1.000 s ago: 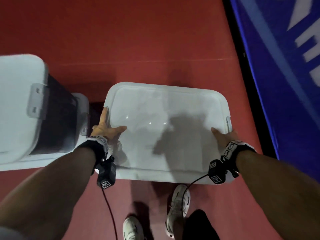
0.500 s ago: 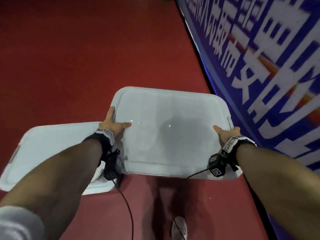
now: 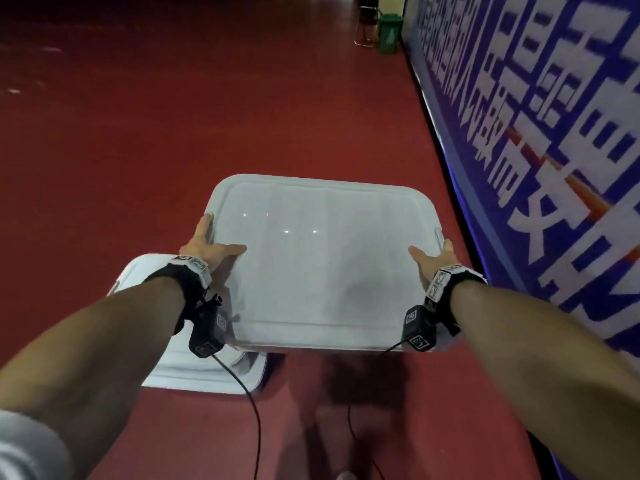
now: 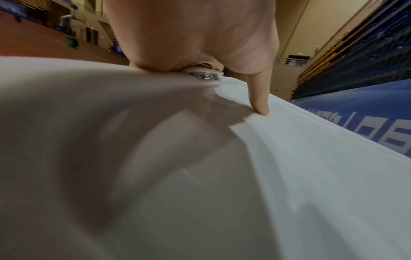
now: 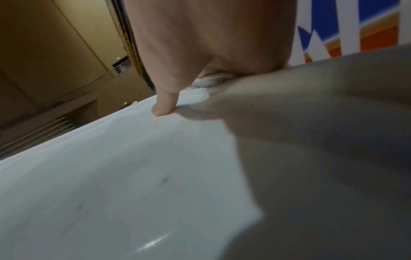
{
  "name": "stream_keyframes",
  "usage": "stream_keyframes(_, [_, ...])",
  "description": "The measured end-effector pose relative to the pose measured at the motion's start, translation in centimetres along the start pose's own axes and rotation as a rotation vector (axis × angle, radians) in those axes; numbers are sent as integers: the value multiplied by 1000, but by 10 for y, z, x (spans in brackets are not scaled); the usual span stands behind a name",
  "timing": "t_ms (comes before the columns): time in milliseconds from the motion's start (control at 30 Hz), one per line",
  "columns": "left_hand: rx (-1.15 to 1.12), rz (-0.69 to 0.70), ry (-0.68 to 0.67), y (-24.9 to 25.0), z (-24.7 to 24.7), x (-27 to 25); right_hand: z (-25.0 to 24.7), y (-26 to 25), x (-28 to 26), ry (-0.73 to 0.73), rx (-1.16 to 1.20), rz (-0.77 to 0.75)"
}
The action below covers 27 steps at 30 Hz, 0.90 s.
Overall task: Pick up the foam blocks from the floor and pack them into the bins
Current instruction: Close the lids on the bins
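I see a white bin with its lid on [image 3: 322, 258], held up off the red floor in the head view. My left hand [image 3: 207, 245] grips its left edge, thumb flat on the lid and fingers curled over the side. On the right edge my right hand [image 3: 434, 256] grips the same way. In the left wrist view the thumb [image 4: 260, 98] presses on the lid [image 4: 311, 176] beside a grey latch [image 4: 204, 73]. The right wrist view shows the other thumb [image 5: 164, 105] on the lid [image 5: 111, 176]. No foam blocks are in view, and the bin's contents are hidden.
A second closed white bin [image 3: 194, 365] stands on the red floor [image 3: 173, 116] below my left forearm. A blue printed banner wall [image 3: 554, 133] runs along the right. Far back stand a green waste bin [image 3: 389, 32] and a chair [image 3: 363, 26].
Both hands keep their hold while the bin travels forward along the banner wall. The second bin has slid from the left to under my left forearm, and more floor shows ahead.
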State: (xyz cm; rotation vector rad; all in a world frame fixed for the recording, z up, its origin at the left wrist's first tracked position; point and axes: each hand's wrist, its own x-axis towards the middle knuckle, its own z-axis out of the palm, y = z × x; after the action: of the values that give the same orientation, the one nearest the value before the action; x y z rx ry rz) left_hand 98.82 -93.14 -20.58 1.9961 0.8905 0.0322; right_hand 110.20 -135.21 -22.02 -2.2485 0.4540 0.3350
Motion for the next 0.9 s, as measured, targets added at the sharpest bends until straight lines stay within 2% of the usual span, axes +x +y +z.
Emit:
stream_keyframes(133, [-78,-10,32,-35,-48,6,55,-32,-23,-79,9,-22])
stream_keyframes(267, [-10,-57,50,-82,-107,22,117,-60,-52,-111,61,-41])
stream_keyframes(367, [-47,-54,11,-110,-153,41,165,-78,-76,-117,93,-42])
stream_keyframes(433, [-42,-39,-2,-125,-163,54,179,-82,-89,-119,97,-32])
stream_keyframes(633, [14,-85,-74,-210,-254,120,298,-106,-145,-127,77,53])
stream_keyframes(767, [25,-101,-122,-256,-274,147,339,-117,-153,-123,-10,62])
stream_keyframes(900, [149,-118,-143,-284,-269,169,351,-129,-152,-88,-110,112])
